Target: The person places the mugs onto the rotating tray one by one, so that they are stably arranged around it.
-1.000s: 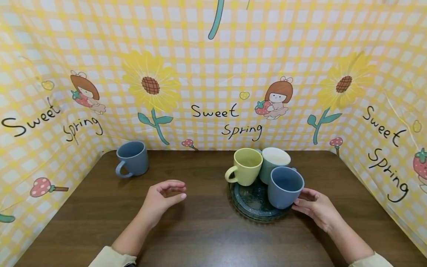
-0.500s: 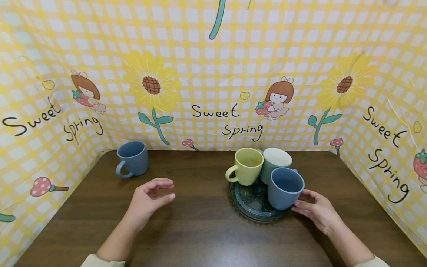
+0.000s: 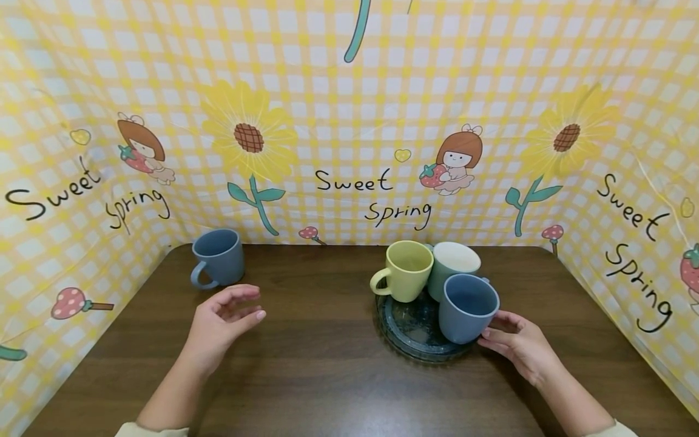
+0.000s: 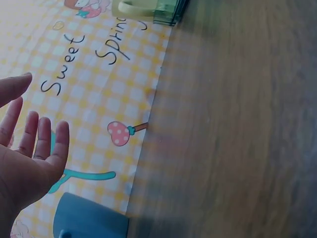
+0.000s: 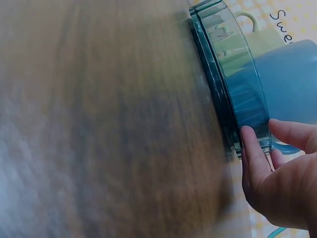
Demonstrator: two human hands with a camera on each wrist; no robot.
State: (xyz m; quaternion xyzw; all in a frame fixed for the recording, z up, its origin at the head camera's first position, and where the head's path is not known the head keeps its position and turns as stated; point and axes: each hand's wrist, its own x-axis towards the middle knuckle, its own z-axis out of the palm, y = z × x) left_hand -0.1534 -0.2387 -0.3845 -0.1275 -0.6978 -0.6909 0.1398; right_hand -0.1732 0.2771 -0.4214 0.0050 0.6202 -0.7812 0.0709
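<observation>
Over the table's left half my left hand (image 3: 217,325) hovers with relaxed fingers and holds nothing. Just behind it stands a blue mug (image 3: 228,264), its handle toward the front left. My right hand (image 3: 521,349) grips the right edge of a round, clear blue-green glass tray (image 3: 401,325); the right wrist view has the thumb at the rim and a finger (image 5: 255,153) along the outer wall. Three mugs stand upright on the tray: a yellow-green mug (image 3: 405,282), a pale teal mug (image 3: 452,261) with a white inside, and another blue mug (image 3: 464,318) nearest the right hand.
The dark wooden table (image 3: 322,376) runs back to a yellow checked cloth (image 3: 349,121) printed with sunflowers, girls and lettering. That cloth also encloses the left and right sides.
My left hand has moved left and slightly back, away from the tray and closer to the lone blue mug. The right hand, tray and mugs stay about where they were.
</observation>
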